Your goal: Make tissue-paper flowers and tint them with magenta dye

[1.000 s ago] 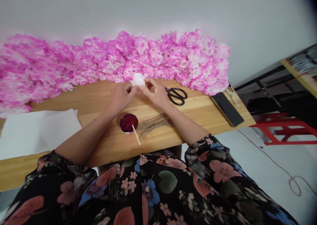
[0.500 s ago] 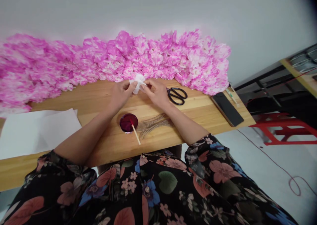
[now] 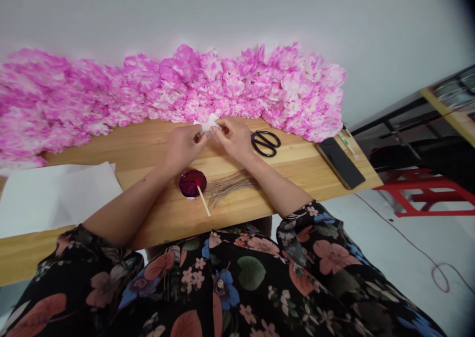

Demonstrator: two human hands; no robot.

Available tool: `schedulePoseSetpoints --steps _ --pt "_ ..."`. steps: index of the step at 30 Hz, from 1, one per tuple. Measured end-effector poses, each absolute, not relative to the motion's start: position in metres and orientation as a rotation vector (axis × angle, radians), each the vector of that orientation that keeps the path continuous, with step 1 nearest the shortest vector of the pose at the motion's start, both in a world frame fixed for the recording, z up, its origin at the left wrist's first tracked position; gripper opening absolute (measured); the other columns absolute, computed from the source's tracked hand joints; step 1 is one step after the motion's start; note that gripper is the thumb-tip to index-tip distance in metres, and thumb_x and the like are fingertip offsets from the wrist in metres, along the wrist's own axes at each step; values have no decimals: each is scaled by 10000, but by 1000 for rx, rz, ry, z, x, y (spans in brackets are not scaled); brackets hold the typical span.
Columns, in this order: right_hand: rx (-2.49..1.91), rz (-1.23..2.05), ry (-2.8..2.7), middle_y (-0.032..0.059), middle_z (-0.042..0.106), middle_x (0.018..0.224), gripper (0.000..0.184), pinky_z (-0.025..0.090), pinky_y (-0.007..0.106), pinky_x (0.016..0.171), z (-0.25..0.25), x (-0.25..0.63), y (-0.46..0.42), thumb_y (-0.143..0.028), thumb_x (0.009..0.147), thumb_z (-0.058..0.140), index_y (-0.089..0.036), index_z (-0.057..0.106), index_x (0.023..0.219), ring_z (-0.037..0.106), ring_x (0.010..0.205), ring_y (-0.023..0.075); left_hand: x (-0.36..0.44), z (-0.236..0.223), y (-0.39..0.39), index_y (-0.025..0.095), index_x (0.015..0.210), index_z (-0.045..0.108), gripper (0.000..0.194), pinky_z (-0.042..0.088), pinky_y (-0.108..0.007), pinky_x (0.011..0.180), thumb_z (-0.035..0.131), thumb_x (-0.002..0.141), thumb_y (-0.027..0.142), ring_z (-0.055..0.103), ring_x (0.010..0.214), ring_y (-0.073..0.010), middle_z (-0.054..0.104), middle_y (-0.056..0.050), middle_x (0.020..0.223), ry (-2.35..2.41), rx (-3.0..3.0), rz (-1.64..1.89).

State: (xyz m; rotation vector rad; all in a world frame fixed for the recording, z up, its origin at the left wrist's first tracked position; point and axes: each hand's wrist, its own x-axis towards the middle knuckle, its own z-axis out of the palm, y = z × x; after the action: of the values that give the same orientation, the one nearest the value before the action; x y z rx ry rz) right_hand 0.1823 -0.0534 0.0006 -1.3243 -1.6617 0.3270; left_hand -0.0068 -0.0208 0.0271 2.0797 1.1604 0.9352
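Note:
Between my two hands is a small crumpled piece of white paper (image 3: 208, 123), held just above the wooden table (image 3: 144, 139). My left hand (image 3: 185, 141) pinches its left side between thumb and fingers. The right side is pinched by my right hand (image 3: 234, 138), and the thumbs nearly meet. Black-handled scissors (image 3: 265, 143) lie right of my right hand, their blades hidden behind it. Nearer to me stands a round dish of dark red liquid (image 3: 190, 183) with a thin stick (image 3: 204, 202) resting in it. A bundle of thin brown strands (image 3: 232, 186) reaches under my right forearm.
Pink and white paper-like flowers (image 3: 178, 87) line the back of the table against the wall. White sheets (image 3: 55, 198) lie at the left. A dark phone (image 3: 340, 163) rests near the right edge. A red stool (image 3: 426, 193) and a cable (image 3: 404, 240) are on the floor.
The white paper has become more gathered and narrower in my fingers. My left hand has turned slightly, its thumb shifting a little lower; the rest stays put.

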Motion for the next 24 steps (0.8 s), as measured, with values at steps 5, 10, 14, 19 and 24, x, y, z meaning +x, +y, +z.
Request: schedulePoseSetpoints --steps 5,10,14,19,24 --pt "-1324 370 -1565 34 732 883 456 495 391 838 1 184 -52 -653 1096 550 -258 690 915 609 820 211 -8 27 -19 260 602 376 482 203 -362 679 690 897 475 365 618 -213 375 -8 570 1170 2070 940" --pt "-1321 392 -1602 34 736 895 485 504 389 868 1 185 -50 -705 1062 593 -251 712 941 616 846 211 -7 28 -22 269 606 408 438 189 -372 696 705 884 430 389 656 -246 387 -28 592 1153 2129 854" --pt "-1355 381 -1630 25 708 829 483 488 395 870 0 184 -51 -692 1070 584 -253 716 918 612 832 218 -4 32 -24 260 580 394 440 206 -371 701 724 869 284 415 656 -250 375 -25 587 1145 2184 772" --pt "-1317 381 -1548 24 740 864 434 489 385 825 1 183 -53 -632 1080 590 -251 722 918 616 795 203 -3 36 -25 245 567 390 477 226 -360 692 748 880 207 413 625 -218 412 -9 574 1183 2190 773" --pt "-1354 397 -1396 10 714 881 459 519 370 827 3 190 -50 -681 1077 586 -251 714 978 628 821 197 -6 31 -21 247 590 454 448 303 -339 676 769 907 233 519 685 -227 413 2 553 1181 1959 849"
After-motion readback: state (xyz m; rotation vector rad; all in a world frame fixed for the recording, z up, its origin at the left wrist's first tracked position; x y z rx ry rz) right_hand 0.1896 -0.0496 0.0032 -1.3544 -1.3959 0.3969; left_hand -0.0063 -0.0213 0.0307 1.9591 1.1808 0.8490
